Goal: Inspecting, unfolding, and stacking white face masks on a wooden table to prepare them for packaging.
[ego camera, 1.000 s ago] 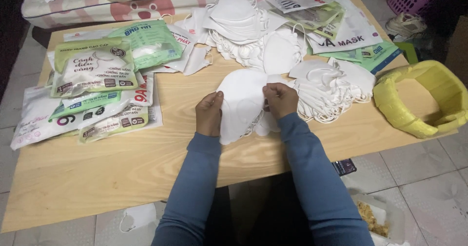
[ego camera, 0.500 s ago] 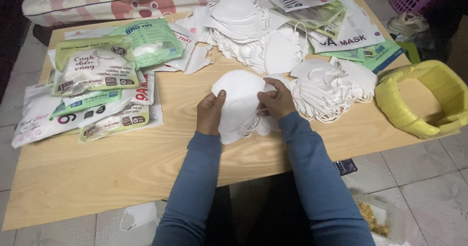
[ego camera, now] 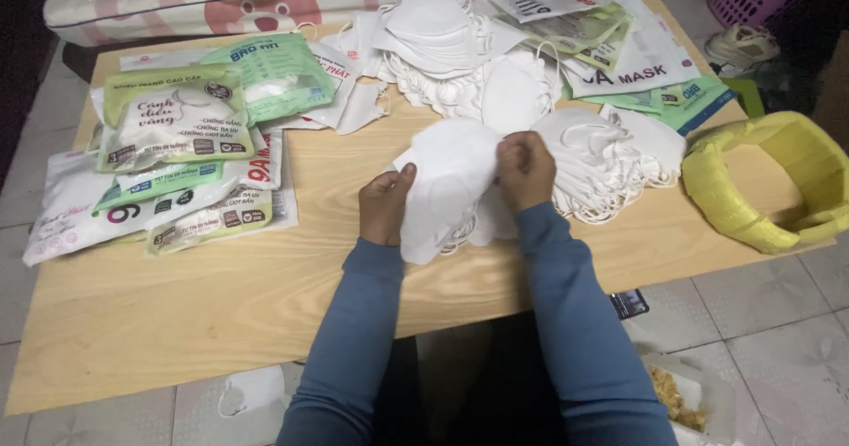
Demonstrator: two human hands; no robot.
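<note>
Blue sleeves reach up from the bottom of the view to a pale wooden table (ego camera: 177, 322). Both hands meet over its middle on a small stack of white masks (ego camera: 447, 190), lifted just above the wood. The left hand (ego camera: 386, 205) is closed on the stack's left edge, thumb on top and fingers curled underneath. The right hand (ego camera: 525, 168) pinches the upper right edge, fingers bent tight over the fabric.

Just right of the hands lies a loose heap of white masks (ego camera: 601, 163) with ear loops trailing, and beyond it, at the table's right end, sits a yellow ring-shaped holder (ego camera: 761, 190). To the left, well apart from the hands, flat mask packets (ego camera: 168, 154) in green and white overlap one another. Farther back, a larger pile of white masks (ego camera: 442, 39) spreads across the table's far side, with more packets (ego camera: 619, 48) beside it on the right. Below the table edge, a single mask (ego camera: 252, 391) lies on the tiled floor.
</note>
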